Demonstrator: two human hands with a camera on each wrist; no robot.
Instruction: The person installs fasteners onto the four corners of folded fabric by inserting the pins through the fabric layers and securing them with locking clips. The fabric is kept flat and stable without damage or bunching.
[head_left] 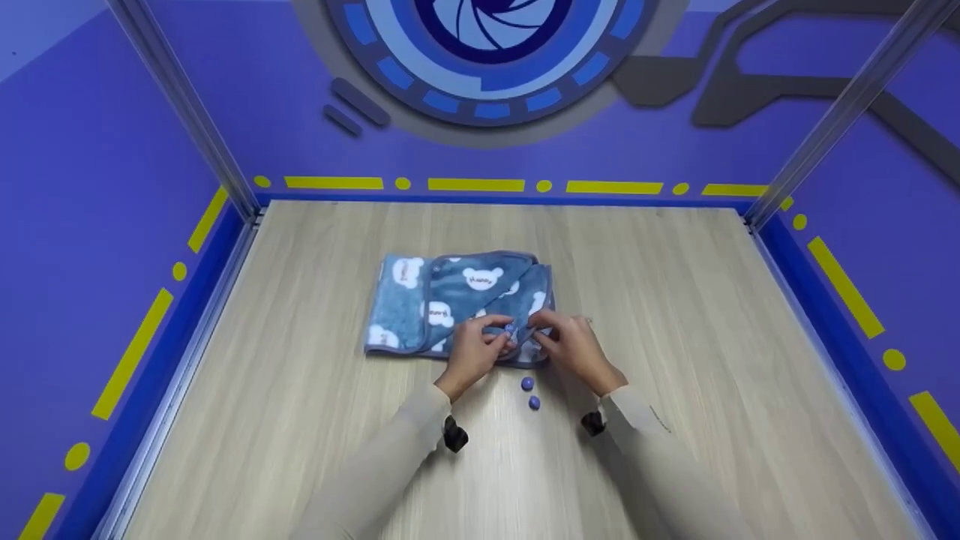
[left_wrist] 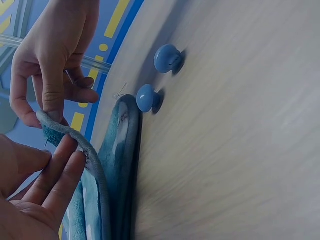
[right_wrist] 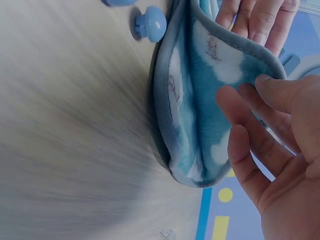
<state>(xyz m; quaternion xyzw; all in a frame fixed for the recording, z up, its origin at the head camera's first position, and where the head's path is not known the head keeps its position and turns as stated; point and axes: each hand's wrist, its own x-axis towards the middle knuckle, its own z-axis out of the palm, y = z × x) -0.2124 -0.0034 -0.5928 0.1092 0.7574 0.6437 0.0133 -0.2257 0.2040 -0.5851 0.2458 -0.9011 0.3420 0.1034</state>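
Observation:
A folded teal fleece blanket (head_left: 399, 309) with white bear heads and grey-blue edging lies mid-table. At its near right corner, my right hand (head_left: 576, 346) pinches the lifted edge between thumb and index finger. My left hand (head_left: 472, 351) is just beside it, pinching a small purple piece (head_left: 511, 329) at its fingertips. In the left wrist view a thin pin point (left_wrist: 46, 143) shows by the left thumb, and the left fingers touch the edging (left_wrist: 87, 146). Two mushroom-shaped purple knobs, one nearer the blanket (head_left: 528, 383) and one farther (head_left: 534, 403), lie in front of it.
A small clear piece with a thin pin (left_wrist: 120, 91) lies on the wooden table (head_left: 300, 420), right of the blanket. Blue panels (head_left: 480, 161) with yellow marks wall the table at the back and both sides, with metal posts at the back corners.

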